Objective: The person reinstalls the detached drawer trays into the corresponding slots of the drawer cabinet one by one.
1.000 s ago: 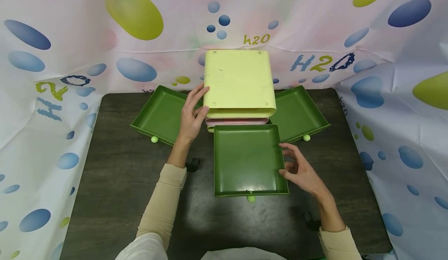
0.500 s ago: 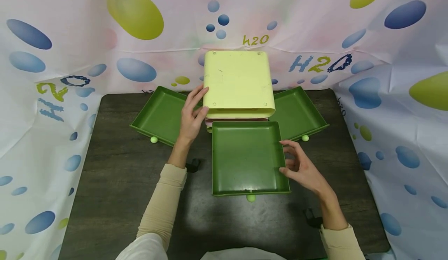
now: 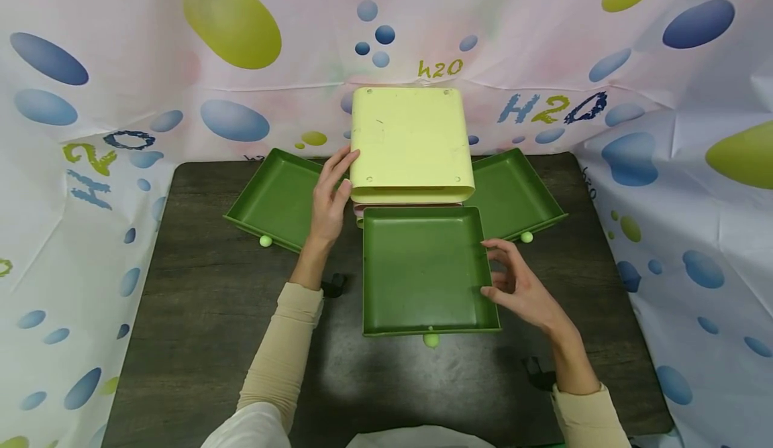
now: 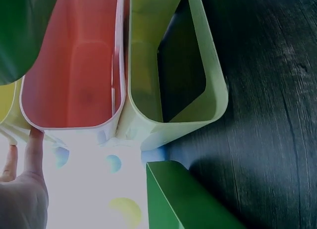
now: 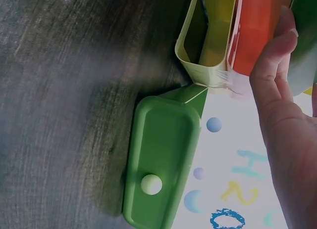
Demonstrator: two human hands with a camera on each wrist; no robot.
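Note:
My right hand [image 3: 522, 289] holds a green drawer [image 3: 425, 270] by its right wall, fingers and thumb on that side. The drawer is raised off the table, its round light-green knob [image 3: 431, 341] towards me, its back edge close to the stack of open-fronted casings. On top of the stack is a yellow casing [image 3: 412, 139]; beneath it come a pink casing [image 4: 89, 85] and a lower yellow casing [image 4: 213, 98], both hollow in the left wrist view. My left hand [image 3: 328, 208] rests on the stack's left side with fairly straight fingers.
A second green drawer [image 3: 278, 196] lies angled left of the stack, and a third green drawer [image 3: 513, 193] angled to its right. Both rest on the dark wooden table [image 3: 205, 327]. Behind hangs a white cloth [image 3: 314, 25] with coloured ovals, which also rises at both sides.
The drawer in my right hand has moved slightly left and away from me, closer to the stack. My left thumb has shifted a little; that hand stays at the stack.

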